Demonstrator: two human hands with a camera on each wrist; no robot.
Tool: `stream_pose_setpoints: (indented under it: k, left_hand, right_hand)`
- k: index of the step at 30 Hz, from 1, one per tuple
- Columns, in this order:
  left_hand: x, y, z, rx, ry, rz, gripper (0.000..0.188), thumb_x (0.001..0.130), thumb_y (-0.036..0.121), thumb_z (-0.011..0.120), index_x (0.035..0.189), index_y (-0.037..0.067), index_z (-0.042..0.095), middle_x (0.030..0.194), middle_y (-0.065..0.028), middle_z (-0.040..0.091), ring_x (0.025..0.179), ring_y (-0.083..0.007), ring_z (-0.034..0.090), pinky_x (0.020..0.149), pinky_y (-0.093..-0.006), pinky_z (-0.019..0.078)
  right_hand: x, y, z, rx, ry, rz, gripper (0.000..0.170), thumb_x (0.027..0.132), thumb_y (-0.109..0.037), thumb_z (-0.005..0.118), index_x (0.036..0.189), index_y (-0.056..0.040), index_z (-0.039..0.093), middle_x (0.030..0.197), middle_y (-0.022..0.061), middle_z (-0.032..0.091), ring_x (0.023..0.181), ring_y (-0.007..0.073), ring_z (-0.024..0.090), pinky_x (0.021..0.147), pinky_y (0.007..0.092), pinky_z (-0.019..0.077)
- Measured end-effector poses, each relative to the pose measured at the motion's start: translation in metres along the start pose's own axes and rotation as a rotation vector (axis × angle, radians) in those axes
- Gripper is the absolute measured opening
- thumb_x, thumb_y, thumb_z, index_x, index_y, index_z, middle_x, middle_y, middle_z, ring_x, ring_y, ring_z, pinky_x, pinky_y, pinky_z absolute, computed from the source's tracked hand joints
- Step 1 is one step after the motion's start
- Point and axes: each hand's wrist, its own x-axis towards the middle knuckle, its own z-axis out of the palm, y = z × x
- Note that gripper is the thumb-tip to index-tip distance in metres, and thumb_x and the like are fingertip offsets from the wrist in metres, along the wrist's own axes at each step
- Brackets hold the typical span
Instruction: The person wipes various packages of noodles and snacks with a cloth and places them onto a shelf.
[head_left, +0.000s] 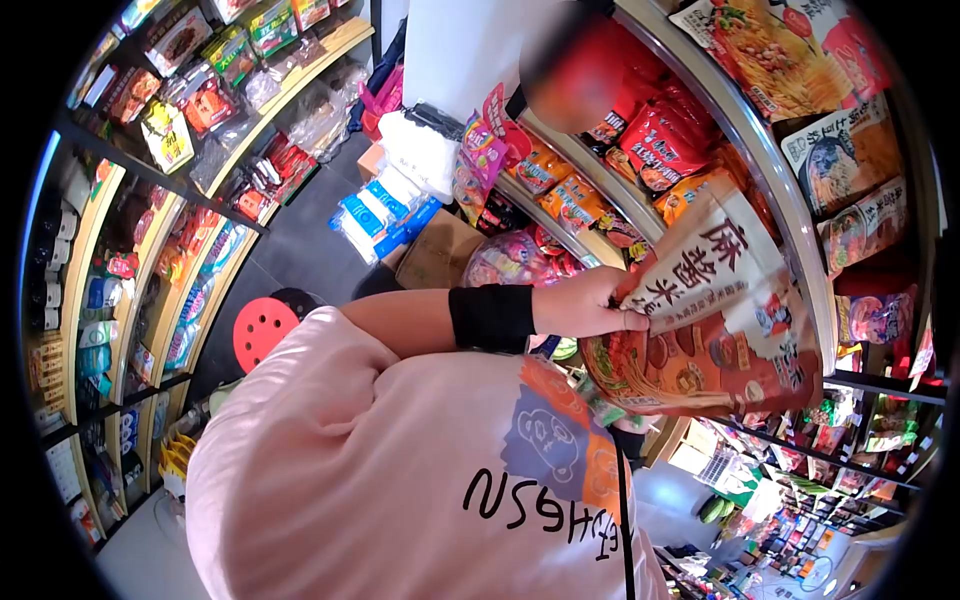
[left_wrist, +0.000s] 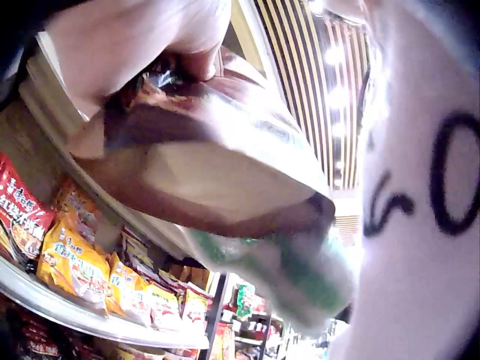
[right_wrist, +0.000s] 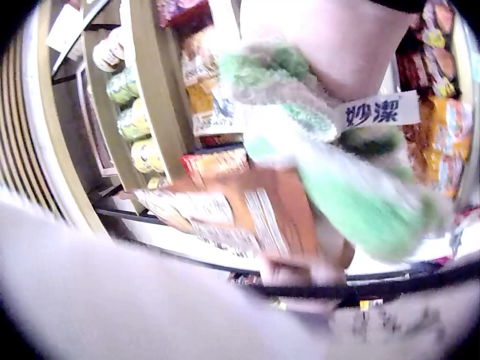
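Note:
A large beige-and-brown bag of rice noodles (head_left: 735,320) is tilted in front of the shelves, its printed front facing up in the head view. My left hand (head_left: 595,303), past a black wristband, grips the bag along its near edge, thumb on the printed side. Behind the bag my right hand (right_wrist: 337,56) holds a fluffy green-and-white cloth (right_wrist: 367,191) with a small white label. The cloth covers that hand's fingers. In the left wrist view the cloth hangs just below the bag, close to the pink shirt.
Shelves of red and orange noodle packs (head_left: 660,145) curve along the right, with a metal front edge (head_left: 775,175). Facing them is another shelf rack (head_left: 150,230). White and blue packs (head_left: 385,215), a cardboard box (head_left: 435,250) and a red round stool (head_left: 264,335) stand on the dark floor.

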Motion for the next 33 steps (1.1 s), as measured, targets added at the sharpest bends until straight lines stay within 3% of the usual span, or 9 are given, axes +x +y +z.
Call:
stream_pose_setpoints:
  k: [6,13,17,22,24,28,31,32,33]
  left_hand:
    - [0.017,0.003,-0.014,0.481,-0.209,0.038,0.036,0.081,0.034,0.064,0.097,0.002,0.060,0.085,-0.0170,0.062,0.076,-0.0349,0.059,0.067,-0.0398,0.0466]
    - [0.028,0.007,0.025,0.512,-0.452,0.117,0.029,0.078,0.032,0.064,0.092,0.007,0.064,0.076,-0.0183,0.060,0.074,-0.0361,0.059,0.062,-0.0431,0.0451]
    - [0.031,-0.001,0.031,0.341,-0.377,-0.083,0.027,0.078,0.021,0.067,0.096,0.001,0.061,0.089,-0.0176,0.062,0.082,-0.0318,0.059,0.072,-0.0345,0.0457]
    - [0.042,-0.006,0.047,-0.049,0.067,-0.047,0.032,0.088,0.021,0.059,0.111,-0.001,0.053,0.104,-0.0046,0.059,0.095,-0.0142,0.054,0.085,-0.0304,0.0418]
    - [0.057,0.004,0.060,-0.189,0.217,-0.046,0.033,0.091,0.019,0.055,0.116,-0.001,0.049,0.107,-0.0039,0.057,0.097,-0.0132,0.052,0.087,-0.0285,0.0398]
    - [0.088,0.012,0.081,-0.012,0.184,0.006,0.028,0.091,0.019,0.055,0.111,-0.001,0.053,0.100,-0.0047,0.060,0.090,-0.0124,0.054,0.082,-0.0283,0.0422]
    - [0.105,0.019,0.120,0.339,0.020,-0.066,0.022,0.090,0.019,0.056,0.098,-0.002,0.059,0.084,-0.0044,0.063,0.076,-0.0127,0.056,0.072,-0.0300,0.0452]
    - [0.109,0.017,0.134,0.289,-0.041,-0.025,0.022,0.090,0.019,0.057,0.097,-0.002,0.060,0.084,-0.0044,0.064,0.076,-0.0128,0.056,0.072,-0.0299,0.0452]
    - [0.114,0.014,0.146,0.237,-0.101,0.014,0.023,0.090,0.019,0.057,0.096,-0.002,0.060,0.084,-0.0045,0.064,0.075,-0.0129,0.056,0.071,-0.0298,0.0452]
  right_hand:
    - [0.004,-0.025,-0.004,-0.013,-0.013,-0.113,0.045,0.092,-0.014,0.049,0.134,-0.0013,0.037,0.129,0.0102,0.049,0.115,0.0203,0.050,0.097,0.0326,0.0414]
    - [-0.012,-0.045,0.010,-0.009,-0.195,-0.198,0.046,0.092,-0.013,0.049,0.135,-0.0013,0.036,0.129,0.0099,0.049,0.116,0.0200,0.049,0.098,0.0324,0.0408]
    - [-0.019,-0.055,0.013,-0.065,-0.357,-0.241,0.047,0.092,-0.013,0.049,0.136,-0.0014,0.036,0.130,0.0097,0.048,0.116,0.0198,0.049,0.099,0.0324,0.0405]
    - [-0.002,-0.059,-0.013,-0.491,-0.411,-0.047,0.050,0.084,0.004,0.044,0.133,-0.0015,0.040,0.120,0.0069,0.055,0.118,0.0149,0.045,0.099,0.0269,0.0352]
    - [-0.001,-0.059,-0.029,-0.216,-0.395,0.133,0.044,0.084,0.001,0.046,0.128,-0.0023,0.045,0.115,0.0070,0.057,0.115,0.0161,0.047,0.101,0.0279,0.0329]
    - [-0.003,-0.084,-0.044,-0.383,-0.258,-0.334,0.039,0.084,-0.017,0.058,0.121,-0.0029,0.053,0.111,0.0089,0.059,0.109,0.0216,0.054,0.096,0.0321,0.0390]
    - [-0.002,-0.124,-0.057,-1.147,-0.513,0.035,0.050,0.082,-0.029,0.064,0.123,-0.0037,0.050,0.115,0.0114,0.057,0.111,0.0251,0.053,0.096,0.0351,0.0393]
    - [0.000,-0.100,-0.069,-0.998,-0.424,-0.469,0.054,0.079,-0.035,0.069,0.120,-0.0037,0.053,0.119,0.0135,0.056,0.114,0.0283,0.050,0.098,0.0363,0.0374]
    - [-0.002,-0.100,-0.072,-0.868,-0.364,-0.489,0.052,0.079,-0.034,0.069,0.119,-0.0037,0.054,0.119,0.0134,0.056,0.113,0.0288,0.051,0.098,0.0365,0.0377]
